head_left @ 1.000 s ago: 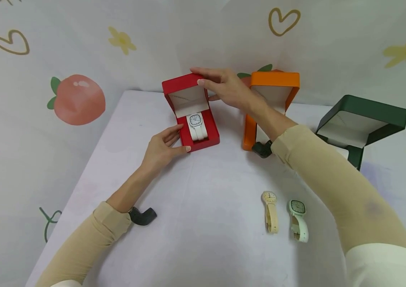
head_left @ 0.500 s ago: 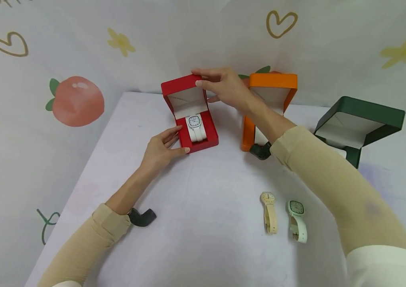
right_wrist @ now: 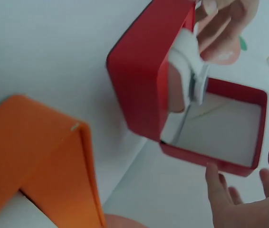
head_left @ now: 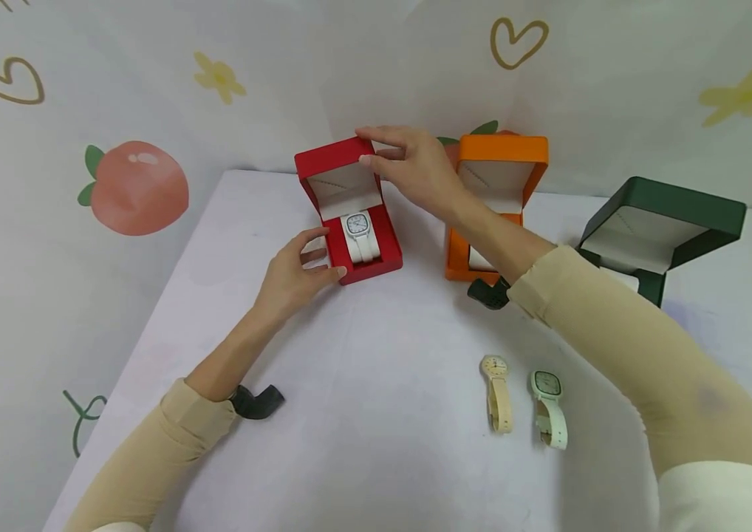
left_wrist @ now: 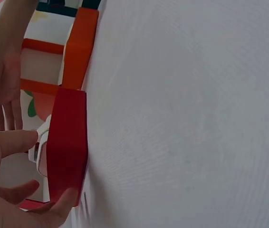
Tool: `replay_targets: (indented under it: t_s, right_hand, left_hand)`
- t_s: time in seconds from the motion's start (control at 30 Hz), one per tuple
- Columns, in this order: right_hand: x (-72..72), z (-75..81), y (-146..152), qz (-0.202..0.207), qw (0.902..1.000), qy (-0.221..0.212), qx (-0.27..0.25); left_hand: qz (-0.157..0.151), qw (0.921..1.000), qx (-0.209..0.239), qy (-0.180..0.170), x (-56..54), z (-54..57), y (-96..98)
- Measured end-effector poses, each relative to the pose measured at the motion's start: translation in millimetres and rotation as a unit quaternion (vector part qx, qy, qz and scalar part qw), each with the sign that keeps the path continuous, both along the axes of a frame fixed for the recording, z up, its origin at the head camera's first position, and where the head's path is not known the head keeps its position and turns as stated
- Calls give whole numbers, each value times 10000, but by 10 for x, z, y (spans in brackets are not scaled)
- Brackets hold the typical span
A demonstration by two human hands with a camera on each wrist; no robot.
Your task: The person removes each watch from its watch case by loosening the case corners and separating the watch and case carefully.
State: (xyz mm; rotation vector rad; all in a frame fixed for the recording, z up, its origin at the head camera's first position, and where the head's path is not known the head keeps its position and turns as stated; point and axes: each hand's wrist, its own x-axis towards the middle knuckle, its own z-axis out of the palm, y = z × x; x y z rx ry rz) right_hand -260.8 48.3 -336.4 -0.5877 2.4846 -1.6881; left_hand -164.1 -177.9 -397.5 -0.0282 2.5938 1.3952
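A red watch box (head_left: 366,275) stands with its lid raised, a white watch (head_left: 359,225) strapped round the cushion inside. At the box's left side, my left hand (head_left: 288,277) has its thumb by the front corner and spread fingertips at the rim. My right hand (head_left: 416,166) is at the lid's upper right corner. The right wrist view shows its fingers (right_wrist: 213,173) loosely spread round the lid's edge. From the left wrist view, the box's red side (left_wrist: 68,147) faces the camera, with my left fingers right against it.
To the right stand an open orange watch box (head_left: 505,148) and an open dark green watch box (head_left: 685,199), both partly behind my right arm. A cream watch (head_left: 498,395) and a pale green watch (head_left: 550,406) lie on the white tablecloth (head_left: 376,414). A patterned cloth hangs behind.
My left fingertips have drawn back slightly from the red box's rim. The lower fingers of my right hand have lifted off the lid's side. The box has hardly moved.
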Motion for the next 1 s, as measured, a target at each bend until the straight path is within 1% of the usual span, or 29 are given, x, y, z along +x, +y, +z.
replay_targets:
  t_s: [0.1,0.23,0.4,0.5,0.6,0.67,0.87,1.0]
  right_hand:
    - [59,27,-12,-125,9993,282,218]
    - [137,49,-24,-179,9976,492,446]
    - [205,37,-18,-210,9951,790,549]
    - [235,14,7,-198,9929,984,640]
    - [262,-9,40,-148,9920,1032,708]
    - [279,-22,63,-52,9926,931,775]
    - [312,-77,103,445,9936,500,906]
    - [315,-129,110,606,9923,291,1037]
  left_hand:
    - [-28,9992,-238,311,-5,33,-1]
    - [-222,9956,-447,795,-11,51,-8]
    - [-445,9863,-637,1453,-46,46,-9]
    - [-549,9815,-643,1718,-77,56,1]
    - [-630,9803,-599,1774,-103,70,16]
    - [-666,9804,-590,1757,-118,77,27]
    - [-707,9812,-641,1675,-162,71,44]
    - [-759,9817,-682,1607,-189,51,43]
